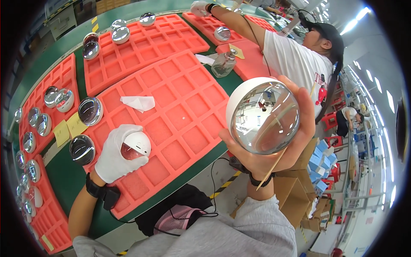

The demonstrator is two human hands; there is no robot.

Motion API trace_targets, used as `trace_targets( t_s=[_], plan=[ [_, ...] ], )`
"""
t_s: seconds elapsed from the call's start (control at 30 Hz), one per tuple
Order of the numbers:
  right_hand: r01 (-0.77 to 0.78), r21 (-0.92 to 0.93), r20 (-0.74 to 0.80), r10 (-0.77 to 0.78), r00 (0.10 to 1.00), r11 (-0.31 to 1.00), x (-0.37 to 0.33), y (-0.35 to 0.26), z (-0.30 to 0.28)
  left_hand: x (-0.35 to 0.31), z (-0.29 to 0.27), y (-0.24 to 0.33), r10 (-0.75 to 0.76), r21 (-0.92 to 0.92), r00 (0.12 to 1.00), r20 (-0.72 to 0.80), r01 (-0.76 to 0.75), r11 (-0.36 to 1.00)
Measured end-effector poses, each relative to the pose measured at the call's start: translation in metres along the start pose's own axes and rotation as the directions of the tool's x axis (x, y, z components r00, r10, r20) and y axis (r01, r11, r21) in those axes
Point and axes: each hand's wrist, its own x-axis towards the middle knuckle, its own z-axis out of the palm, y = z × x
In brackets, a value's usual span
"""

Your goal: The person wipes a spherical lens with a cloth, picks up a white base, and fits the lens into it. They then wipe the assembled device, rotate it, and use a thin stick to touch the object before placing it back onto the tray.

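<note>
My right hand (252,160), bare, holds up a clear-domed ball (261,124) with a white back shell, its fingers wrapped round the rim. A thin wooden stick (270,172) lies slantwise between the same fingers and the ball. The white-gloved left hand (113,156) grips a smaller-looking ball (138,140), its white shell with small slots facing up, over a pocket of the red foam tray (188,96). Two dark-domed balls (82,150) sit on the tray's left edge beside that hand. A crumpled white cloth (138,103) lies farther back on the tray.
More red foam trays (141,51) with several domed balls cover the green table (64,171). A glass pump bottle (223,64) and yellow notes (62,132) lie near. Across the right side a co-worker (295,55) reaches over a tray. Cardboard boxes (291,195) stand below right.
</note>
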Motion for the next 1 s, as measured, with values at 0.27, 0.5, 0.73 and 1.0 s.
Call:
trace_targets(
  t_s=[0.27, 0.5, 0.73, 1.0],
  plan=[
    [0.104, 0.187, -0.155, -0.076, 0.985, 0.977, 0.014, -0.005, -0.023, 0.000, 0.001, 0.002, 0.018, 0.002, 0.999, -0.043, -0.018, 1.000],
    [0.195, 0.218, -0.241, -0.141, 0.960, 0.956, 0.028, -0.019, -0.046, 0.003, 0.003, 0.002, 0.043, -0.027, 0.998, -0.052, -0.044, 0.999],
    [0.268, 0.149, -0.295, -0.216, 0.931, 0.952, 0.047, -0.042, -0.079, 0.000, 0.006, 0.006, 0.074, -0.008, 0.993, -0.096, -0.075, 0.997],
    [0.156, -0.050, -0.147, -0.161, 0.976, 0.987, 0.056, -0.072, -0.110, -0.003, 0.002, 0.015, 0.026, -0.037, 0.998, -0.051, -0.028, 0.999]
  ],
)
